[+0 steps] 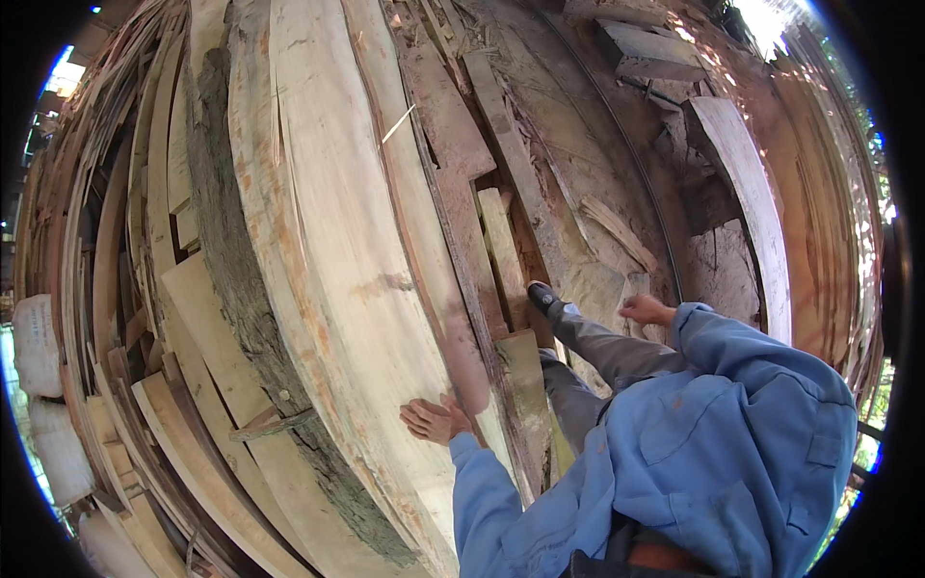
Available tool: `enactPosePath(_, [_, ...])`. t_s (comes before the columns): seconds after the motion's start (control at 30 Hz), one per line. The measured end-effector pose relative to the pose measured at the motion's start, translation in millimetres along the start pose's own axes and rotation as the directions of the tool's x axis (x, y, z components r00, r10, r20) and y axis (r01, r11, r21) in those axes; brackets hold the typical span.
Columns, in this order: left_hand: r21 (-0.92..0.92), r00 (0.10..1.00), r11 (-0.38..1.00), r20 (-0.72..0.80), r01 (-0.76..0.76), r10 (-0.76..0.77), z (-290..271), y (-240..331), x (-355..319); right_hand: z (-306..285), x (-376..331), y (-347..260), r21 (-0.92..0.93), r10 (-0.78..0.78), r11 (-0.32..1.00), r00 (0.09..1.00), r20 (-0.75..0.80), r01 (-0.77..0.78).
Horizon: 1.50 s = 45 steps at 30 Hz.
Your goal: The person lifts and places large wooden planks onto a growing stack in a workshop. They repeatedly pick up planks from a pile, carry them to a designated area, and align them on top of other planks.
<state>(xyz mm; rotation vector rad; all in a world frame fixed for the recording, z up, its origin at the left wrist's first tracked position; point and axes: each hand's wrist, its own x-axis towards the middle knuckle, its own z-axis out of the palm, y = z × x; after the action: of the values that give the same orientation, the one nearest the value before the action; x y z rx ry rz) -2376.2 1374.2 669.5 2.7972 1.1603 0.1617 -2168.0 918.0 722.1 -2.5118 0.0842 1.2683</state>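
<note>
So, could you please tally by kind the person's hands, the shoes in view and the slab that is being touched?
Hands: 2 (left hand, right hand)
Black shoe: 1
Pale wooden slab under the left hand: 1
Total: 4

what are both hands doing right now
Left hand: open, flat on the pale plank, holding nothing.
Right hand: loosely curled, apparently empty.

Pale plank [328, 241]: raw sawn wood, matt, rough; bark edge [226, 260] coarse, grey. Sleeve [482, 491]: blue woven cloth, matt. Shoe [541, 295]: black, slight sheen.
</note>
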Motion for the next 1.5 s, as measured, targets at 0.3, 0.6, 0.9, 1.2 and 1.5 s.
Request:
enactPosePath(0.3, [0.003, 1.000, 1.000, 0.021, 0.019, -0.019, -1, -6, -1, 33, 23, -124, 0.249, -0.397, 0.894, 0.916, 0.057, 0.372])
enactPosePath(0.6, [-0.061, 0.999, 0.997, 0.008, 0.040, -0.040, -16, 1, 1, 2, 30, -184, 0.436, -0.328, 0.866, 0.936, 0.125, 0.245])
enactPosePath(0.9, [-0.272, 0.956, 0.918, 0.144, 0.288, -0.257, -48, 5, 9, -2, 147, -390, 0.694, -0.359, 0.638, 0.926, -0.114, 0.333])
enactPosePath(1.2, [-0.598, -0.173, -0.218, 0.132, 0.771, -0.976, -38, 14, -136, 1, 182, -458, 0.679, -0.255, 0.710, 0.967, -0.001, 0.188])
enactPosePath(1.5, [-0.742, -0.264, -0.637, 0.671, -0.211, -0.693, 7, 4, -130, -15, 172, -473, 0.625, -0.221, 0.768, 0.974, 0.053, 0.140])
